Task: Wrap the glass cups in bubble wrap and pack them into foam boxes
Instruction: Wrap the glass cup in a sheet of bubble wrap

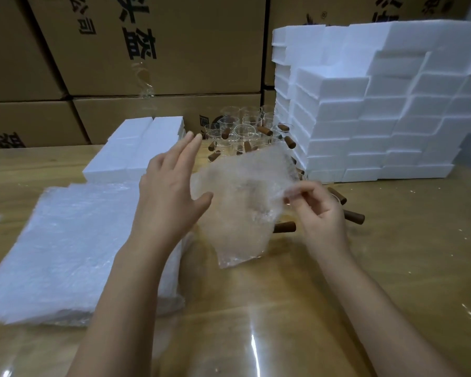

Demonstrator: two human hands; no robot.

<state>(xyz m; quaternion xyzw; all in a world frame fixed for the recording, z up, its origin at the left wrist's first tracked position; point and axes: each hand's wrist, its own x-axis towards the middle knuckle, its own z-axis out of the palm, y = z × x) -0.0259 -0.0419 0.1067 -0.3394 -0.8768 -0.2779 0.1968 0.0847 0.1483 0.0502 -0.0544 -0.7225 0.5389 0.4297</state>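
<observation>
Bubble wrap, 1 clear sheet (239, 202), hangs in the air above the bench (392, 240), pinched at its right edge by the thumb and fingertips of the right hand (318, 210). The left hand (169, 191) is open beside the sheet's left edge, fingers straight and thumb spread. I cannot tell whether the thumb touches the film. My guess is that the hands are opening the sheet out to take a cup, and no cup looks wrapped yet.

The glass cups (242, 129) stand crowded together just behind the sheet, their brown wooden handles (284, 227) poking out in all directions. A few sit near the right hand, within easy reach.

Further sheets lie in a flat pile (74, 246) by the left forearm, handy for that hand. White foam boxes are stacked high on the right (378, 118), with a low group (136, 148) on the left behind the pile. Printed cardboard cartons (147, 50) wall off the back of the bench.
</observation>
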